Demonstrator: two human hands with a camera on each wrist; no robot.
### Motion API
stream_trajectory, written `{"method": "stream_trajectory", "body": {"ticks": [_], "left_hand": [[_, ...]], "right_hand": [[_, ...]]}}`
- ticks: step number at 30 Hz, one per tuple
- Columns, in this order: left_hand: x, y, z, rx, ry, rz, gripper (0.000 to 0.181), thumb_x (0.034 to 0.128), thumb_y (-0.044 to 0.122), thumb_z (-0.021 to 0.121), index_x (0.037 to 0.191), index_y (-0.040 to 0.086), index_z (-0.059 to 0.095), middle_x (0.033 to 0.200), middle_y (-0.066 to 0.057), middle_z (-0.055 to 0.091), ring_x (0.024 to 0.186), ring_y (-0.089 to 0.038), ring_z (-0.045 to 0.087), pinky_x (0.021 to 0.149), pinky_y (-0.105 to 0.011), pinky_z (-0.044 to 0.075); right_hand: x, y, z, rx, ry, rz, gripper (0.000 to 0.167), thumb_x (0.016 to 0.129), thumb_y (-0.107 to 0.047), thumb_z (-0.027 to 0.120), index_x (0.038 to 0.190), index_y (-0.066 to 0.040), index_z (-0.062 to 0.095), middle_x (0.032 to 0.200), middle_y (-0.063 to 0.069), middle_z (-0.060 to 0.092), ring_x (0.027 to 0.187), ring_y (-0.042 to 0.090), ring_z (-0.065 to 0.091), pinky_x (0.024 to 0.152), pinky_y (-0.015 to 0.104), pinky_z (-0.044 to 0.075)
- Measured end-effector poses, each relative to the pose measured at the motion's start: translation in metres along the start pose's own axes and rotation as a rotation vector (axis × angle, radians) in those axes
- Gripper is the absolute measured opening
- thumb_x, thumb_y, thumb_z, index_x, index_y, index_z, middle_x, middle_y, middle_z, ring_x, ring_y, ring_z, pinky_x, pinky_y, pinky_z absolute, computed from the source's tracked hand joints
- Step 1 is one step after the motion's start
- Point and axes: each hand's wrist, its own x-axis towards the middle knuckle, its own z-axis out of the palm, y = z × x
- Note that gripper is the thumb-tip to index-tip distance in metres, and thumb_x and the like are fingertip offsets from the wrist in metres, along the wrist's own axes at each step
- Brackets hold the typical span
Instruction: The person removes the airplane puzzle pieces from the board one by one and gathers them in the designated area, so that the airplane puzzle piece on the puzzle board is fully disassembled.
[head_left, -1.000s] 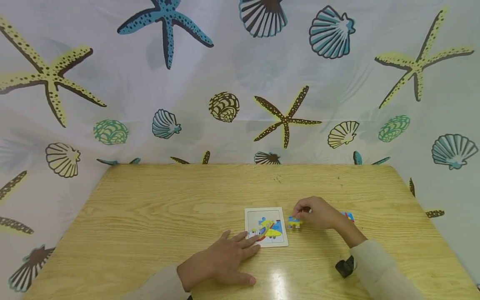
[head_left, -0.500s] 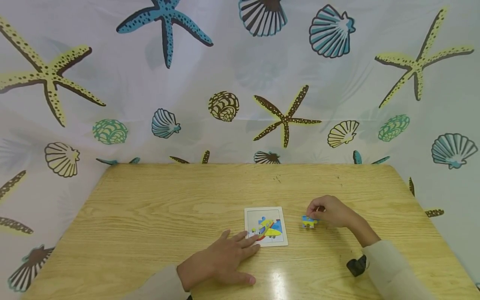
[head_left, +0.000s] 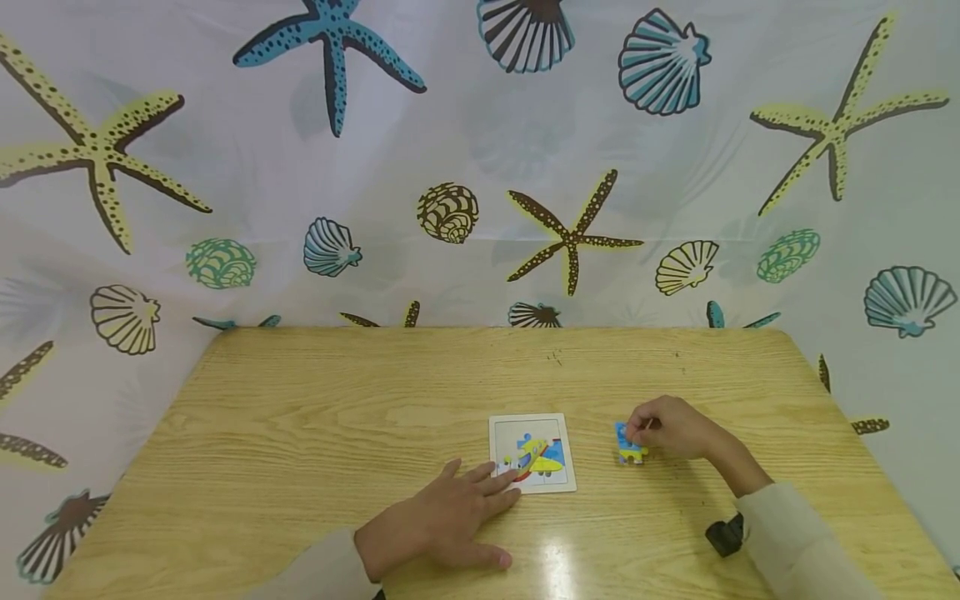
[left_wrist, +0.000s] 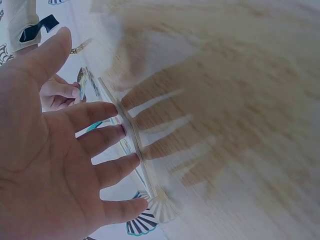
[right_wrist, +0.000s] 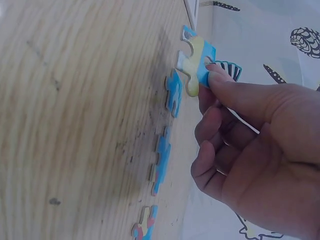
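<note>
My left hand lies palm down with its fingers straight, the fingertips on the lower left of a small white-framed jigsaw board. On that board is a partly assembled yellow plane picture, some of it under my fingers. In the left wrist view my left hand has its fingertips along the board's edge. To the right of the board, my right hand pinches a blue-and-yellow puzzle piece between thumb and fingers. The right wrist view shows this puzzle piece tilted above the table, the remaining fingers curled in.
Loose puzzle pieces lie on the wooden table in the right wrist view: a blue piece, another blue piece and a multicoloured piece. Behind the table hangs a seashell-patterned cloth.
My right hand has moved right, away from the board, carrying the pinched puzzle piece, which has turned slightly. My left hand and the board stay put.
</note>
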Motion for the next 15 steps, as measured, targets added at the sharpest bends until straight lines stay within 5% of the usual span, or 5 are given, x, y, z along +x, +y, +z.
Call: {"method": "stream_trajectory", "body": {"ticks": [15], "left_hand": [[-0.0003,-0.0004,-0.0002,-0.010,0.003,0.003,0.078,0.0860,0.069,0.045,0.148,0.023,0.035,0.156,0.003,0.028,0.145,-0.028,0.026,0.110,-0.061,0.023]], "right_hand": [[-0.0039,0.0012,0.0067,-0.078,-0.005,0.019,0.013,0.090,-0.005,0.061,0.079,-0.010,0.067,0.083,-0.002,0.068,0.074,0.006,0.055,0.066,0.022,0.046]]}}
